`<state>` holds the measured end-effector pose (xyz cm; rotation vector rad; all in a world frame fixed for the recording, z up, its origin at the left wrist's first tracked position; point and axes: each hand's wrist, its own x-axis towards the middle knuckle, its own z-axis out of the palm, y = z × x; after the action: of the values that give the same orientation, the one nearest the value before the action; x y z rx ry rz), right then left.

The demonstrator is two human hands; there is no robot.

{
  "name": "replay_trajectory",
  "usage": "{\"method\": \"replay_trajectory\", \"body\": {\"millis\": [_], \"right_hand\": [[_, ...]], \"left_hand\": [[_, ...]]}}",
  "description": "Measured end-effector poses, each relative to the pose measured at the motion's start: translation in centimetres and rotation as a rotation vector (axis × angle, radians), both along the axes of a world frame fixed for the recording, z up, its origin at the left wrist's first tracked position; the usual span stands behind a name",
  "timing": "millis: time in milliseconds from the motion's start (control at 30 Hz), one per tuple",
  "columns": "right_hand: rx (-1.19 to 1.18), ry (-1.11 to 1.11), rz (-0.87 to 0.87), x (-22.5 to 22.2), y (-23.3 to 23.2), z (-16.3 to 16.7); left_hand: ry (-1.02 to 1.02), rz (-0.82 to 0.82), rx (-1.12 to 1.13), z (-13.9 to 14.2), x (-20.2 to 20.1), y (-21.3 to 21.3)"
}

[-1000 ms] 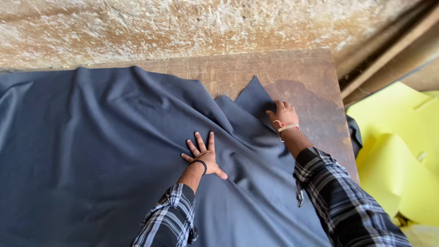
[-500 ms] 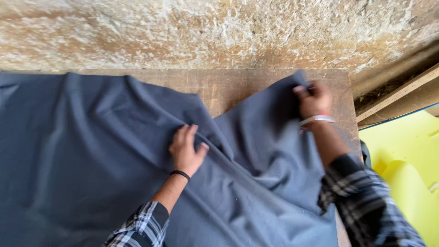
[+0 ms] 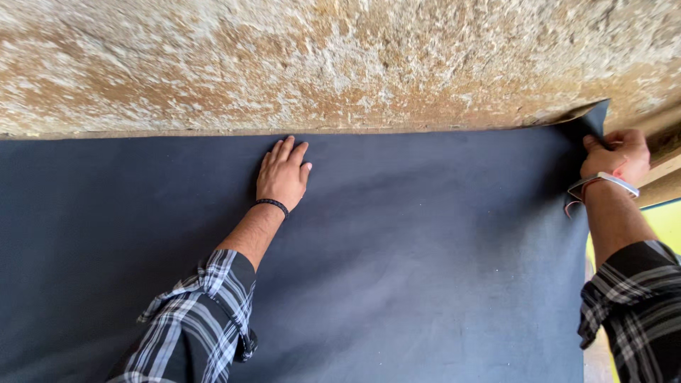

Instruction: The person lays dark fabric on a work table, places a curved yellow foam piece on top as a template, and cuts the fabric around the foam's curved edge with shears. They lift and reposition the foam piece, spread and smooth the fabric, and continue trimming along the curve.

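Nearest to me, two plaid sleeves come up from the bottom edge, one on the left (image 3: pixel 191 319) and one at the far right (image 3: pixel 635 298). Between and under them the dark grey cloth (image 3: pixel 425 269) lies smooth and flat, covering nearly the whole surface from the left edge across to the right.

Moving up, my left hand (image 3: pixel 282 176) is palm down on the cloth, fingers straight, held close together and pointing away from me, fingertips near the cloth's far edge. It presses flat and grips nothing. A dark beaded band (image 3: pixel 272 206) sits on that wrist.

Over on the right, my right hand (image 3: pixel 616 156) is closed on the cloth's far right corner (image 3: pixel 592 117), fingers curled and pinching the fabric, which lifts a little off the surface there. A silver bracelet (image 3: pixel 603 183) circles that wrist, with a thin red thread beside it.

Just past the right forearm, a strip of yellow sheet (image 3: pixel 663 216) shows.

Farthest off, the rough, mottled brown and cream wall (image 3: pixel 340 64) runs the full width, meeting the cloth's far edge.
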<state>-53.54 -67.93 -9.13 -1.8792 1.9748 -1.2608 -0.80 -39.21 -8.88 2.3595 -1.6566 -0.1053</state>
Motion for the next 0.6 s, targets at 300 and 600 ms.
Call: {"method": "replay_trajectory", "body": {"millis": [300, 600], "right_hand": [[0.135, -0.051, -0.053, 1.7, 1.7, -1.3], [0.684, 0.015, 0.202, -8.0, 22.1, -1.5]], "left_hand": [[0.121, 0.001, -0.093, 0.8, -1.1, 1.1], [0.219, -0.2, 0.064, 4.7, -19.9, 22.4]]}}
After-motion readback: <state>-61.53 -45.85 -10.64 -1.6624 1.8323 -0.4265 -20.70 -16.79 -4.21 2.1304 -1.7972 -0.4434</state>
